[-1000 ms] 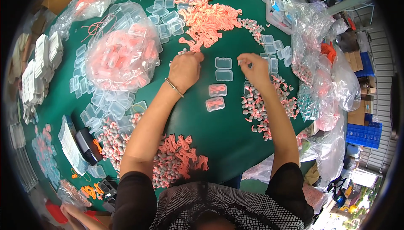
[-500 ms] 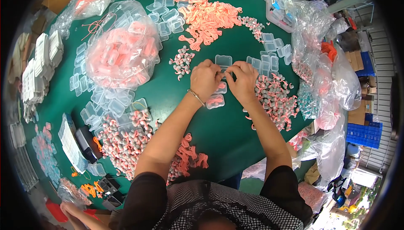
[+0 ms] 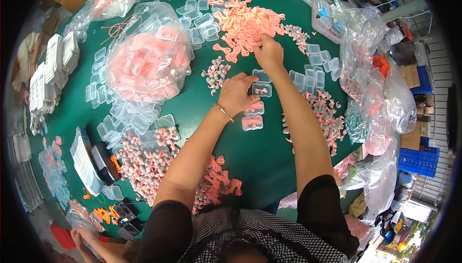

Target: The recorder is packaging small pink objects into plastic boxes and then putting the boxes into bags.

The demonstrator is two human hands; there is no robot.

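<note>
An opened clear plastic case (image 3: 262, 90) lies in front of me, lid tipped away, with small pink-and-grey pieces inside. My left hand (image 3: 236, 93) grips its left side, thumb and forefinger around the edge. Farther off, my right hand (image 3: 268, 53) reaches into a heap of coral cord bundles (image 3: 243, 22), fingertips pinched on a bundle at its near right edge; the grip is partly hidden. Nearer to me than the opened case, two more clear cases, one nearer (image 3: 252, 123) and one partly under my left fingers (image 3: 254, 108), hold coral cord.
Piles of pink-and-grey pieces lie at right (image 3: 325, 118) and near left (image 3: 144, 164). A clear bag of filled cases (image 3: 147, 63) stands left, with loose clear cases (image 3: 130, 113) around it. Plastic bags (image 3: 375, 94) crowd the right edge. Another person's hands (image 3: 84, 236) show lower left.
My right hand has left the case and moved away from me to the coral cord heap. The case now shows pieces inside; my left hand stays beside it.
</note>
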